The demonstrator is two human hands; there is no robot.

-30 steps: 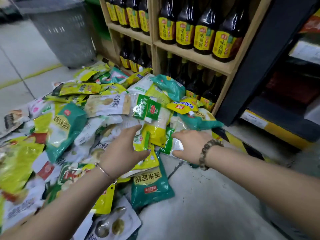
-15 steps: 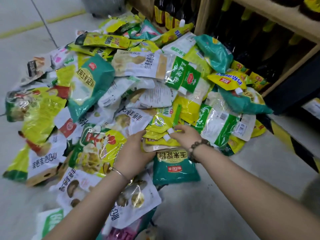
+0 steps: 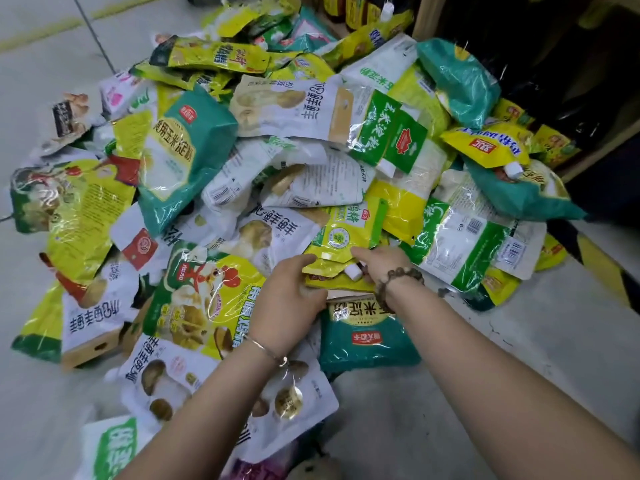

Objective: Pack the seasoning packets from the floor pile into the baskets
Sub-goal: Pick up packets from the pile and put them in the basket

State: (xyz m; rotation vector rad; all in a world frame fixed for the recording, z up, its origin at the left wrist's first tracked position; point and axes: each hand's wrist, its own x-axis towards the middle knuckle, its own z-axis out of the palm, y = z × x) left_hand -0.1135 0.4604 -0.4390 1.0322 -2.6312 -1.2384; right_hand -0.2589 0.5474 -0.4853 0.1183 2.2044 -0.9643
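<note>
Packets (image 3: 277, 161) lie heaped on the floor (image 3: 450, 393) against a wooden shelf (image 3: 424, 19), crowding all round the hands. At the heap's near edge, the left hand (image 3: 291, 292) and right hand (image 3: 381, 265) both grip a stack of yellow spouted pouches (image 3: 346, 237) marked 鸡精, just above a teal bag (image 3: 367, 344) reading 玉米淀粉.

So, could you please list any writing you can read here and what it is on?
"食用玉米淀粉": on the large teal bag, upside down.
"鸡精": on the yellow pouch gripped by the left hand and right hand.
"鸡精": on the far yellow sachet.
Barcode digits and fine print: too small to read.
</note>
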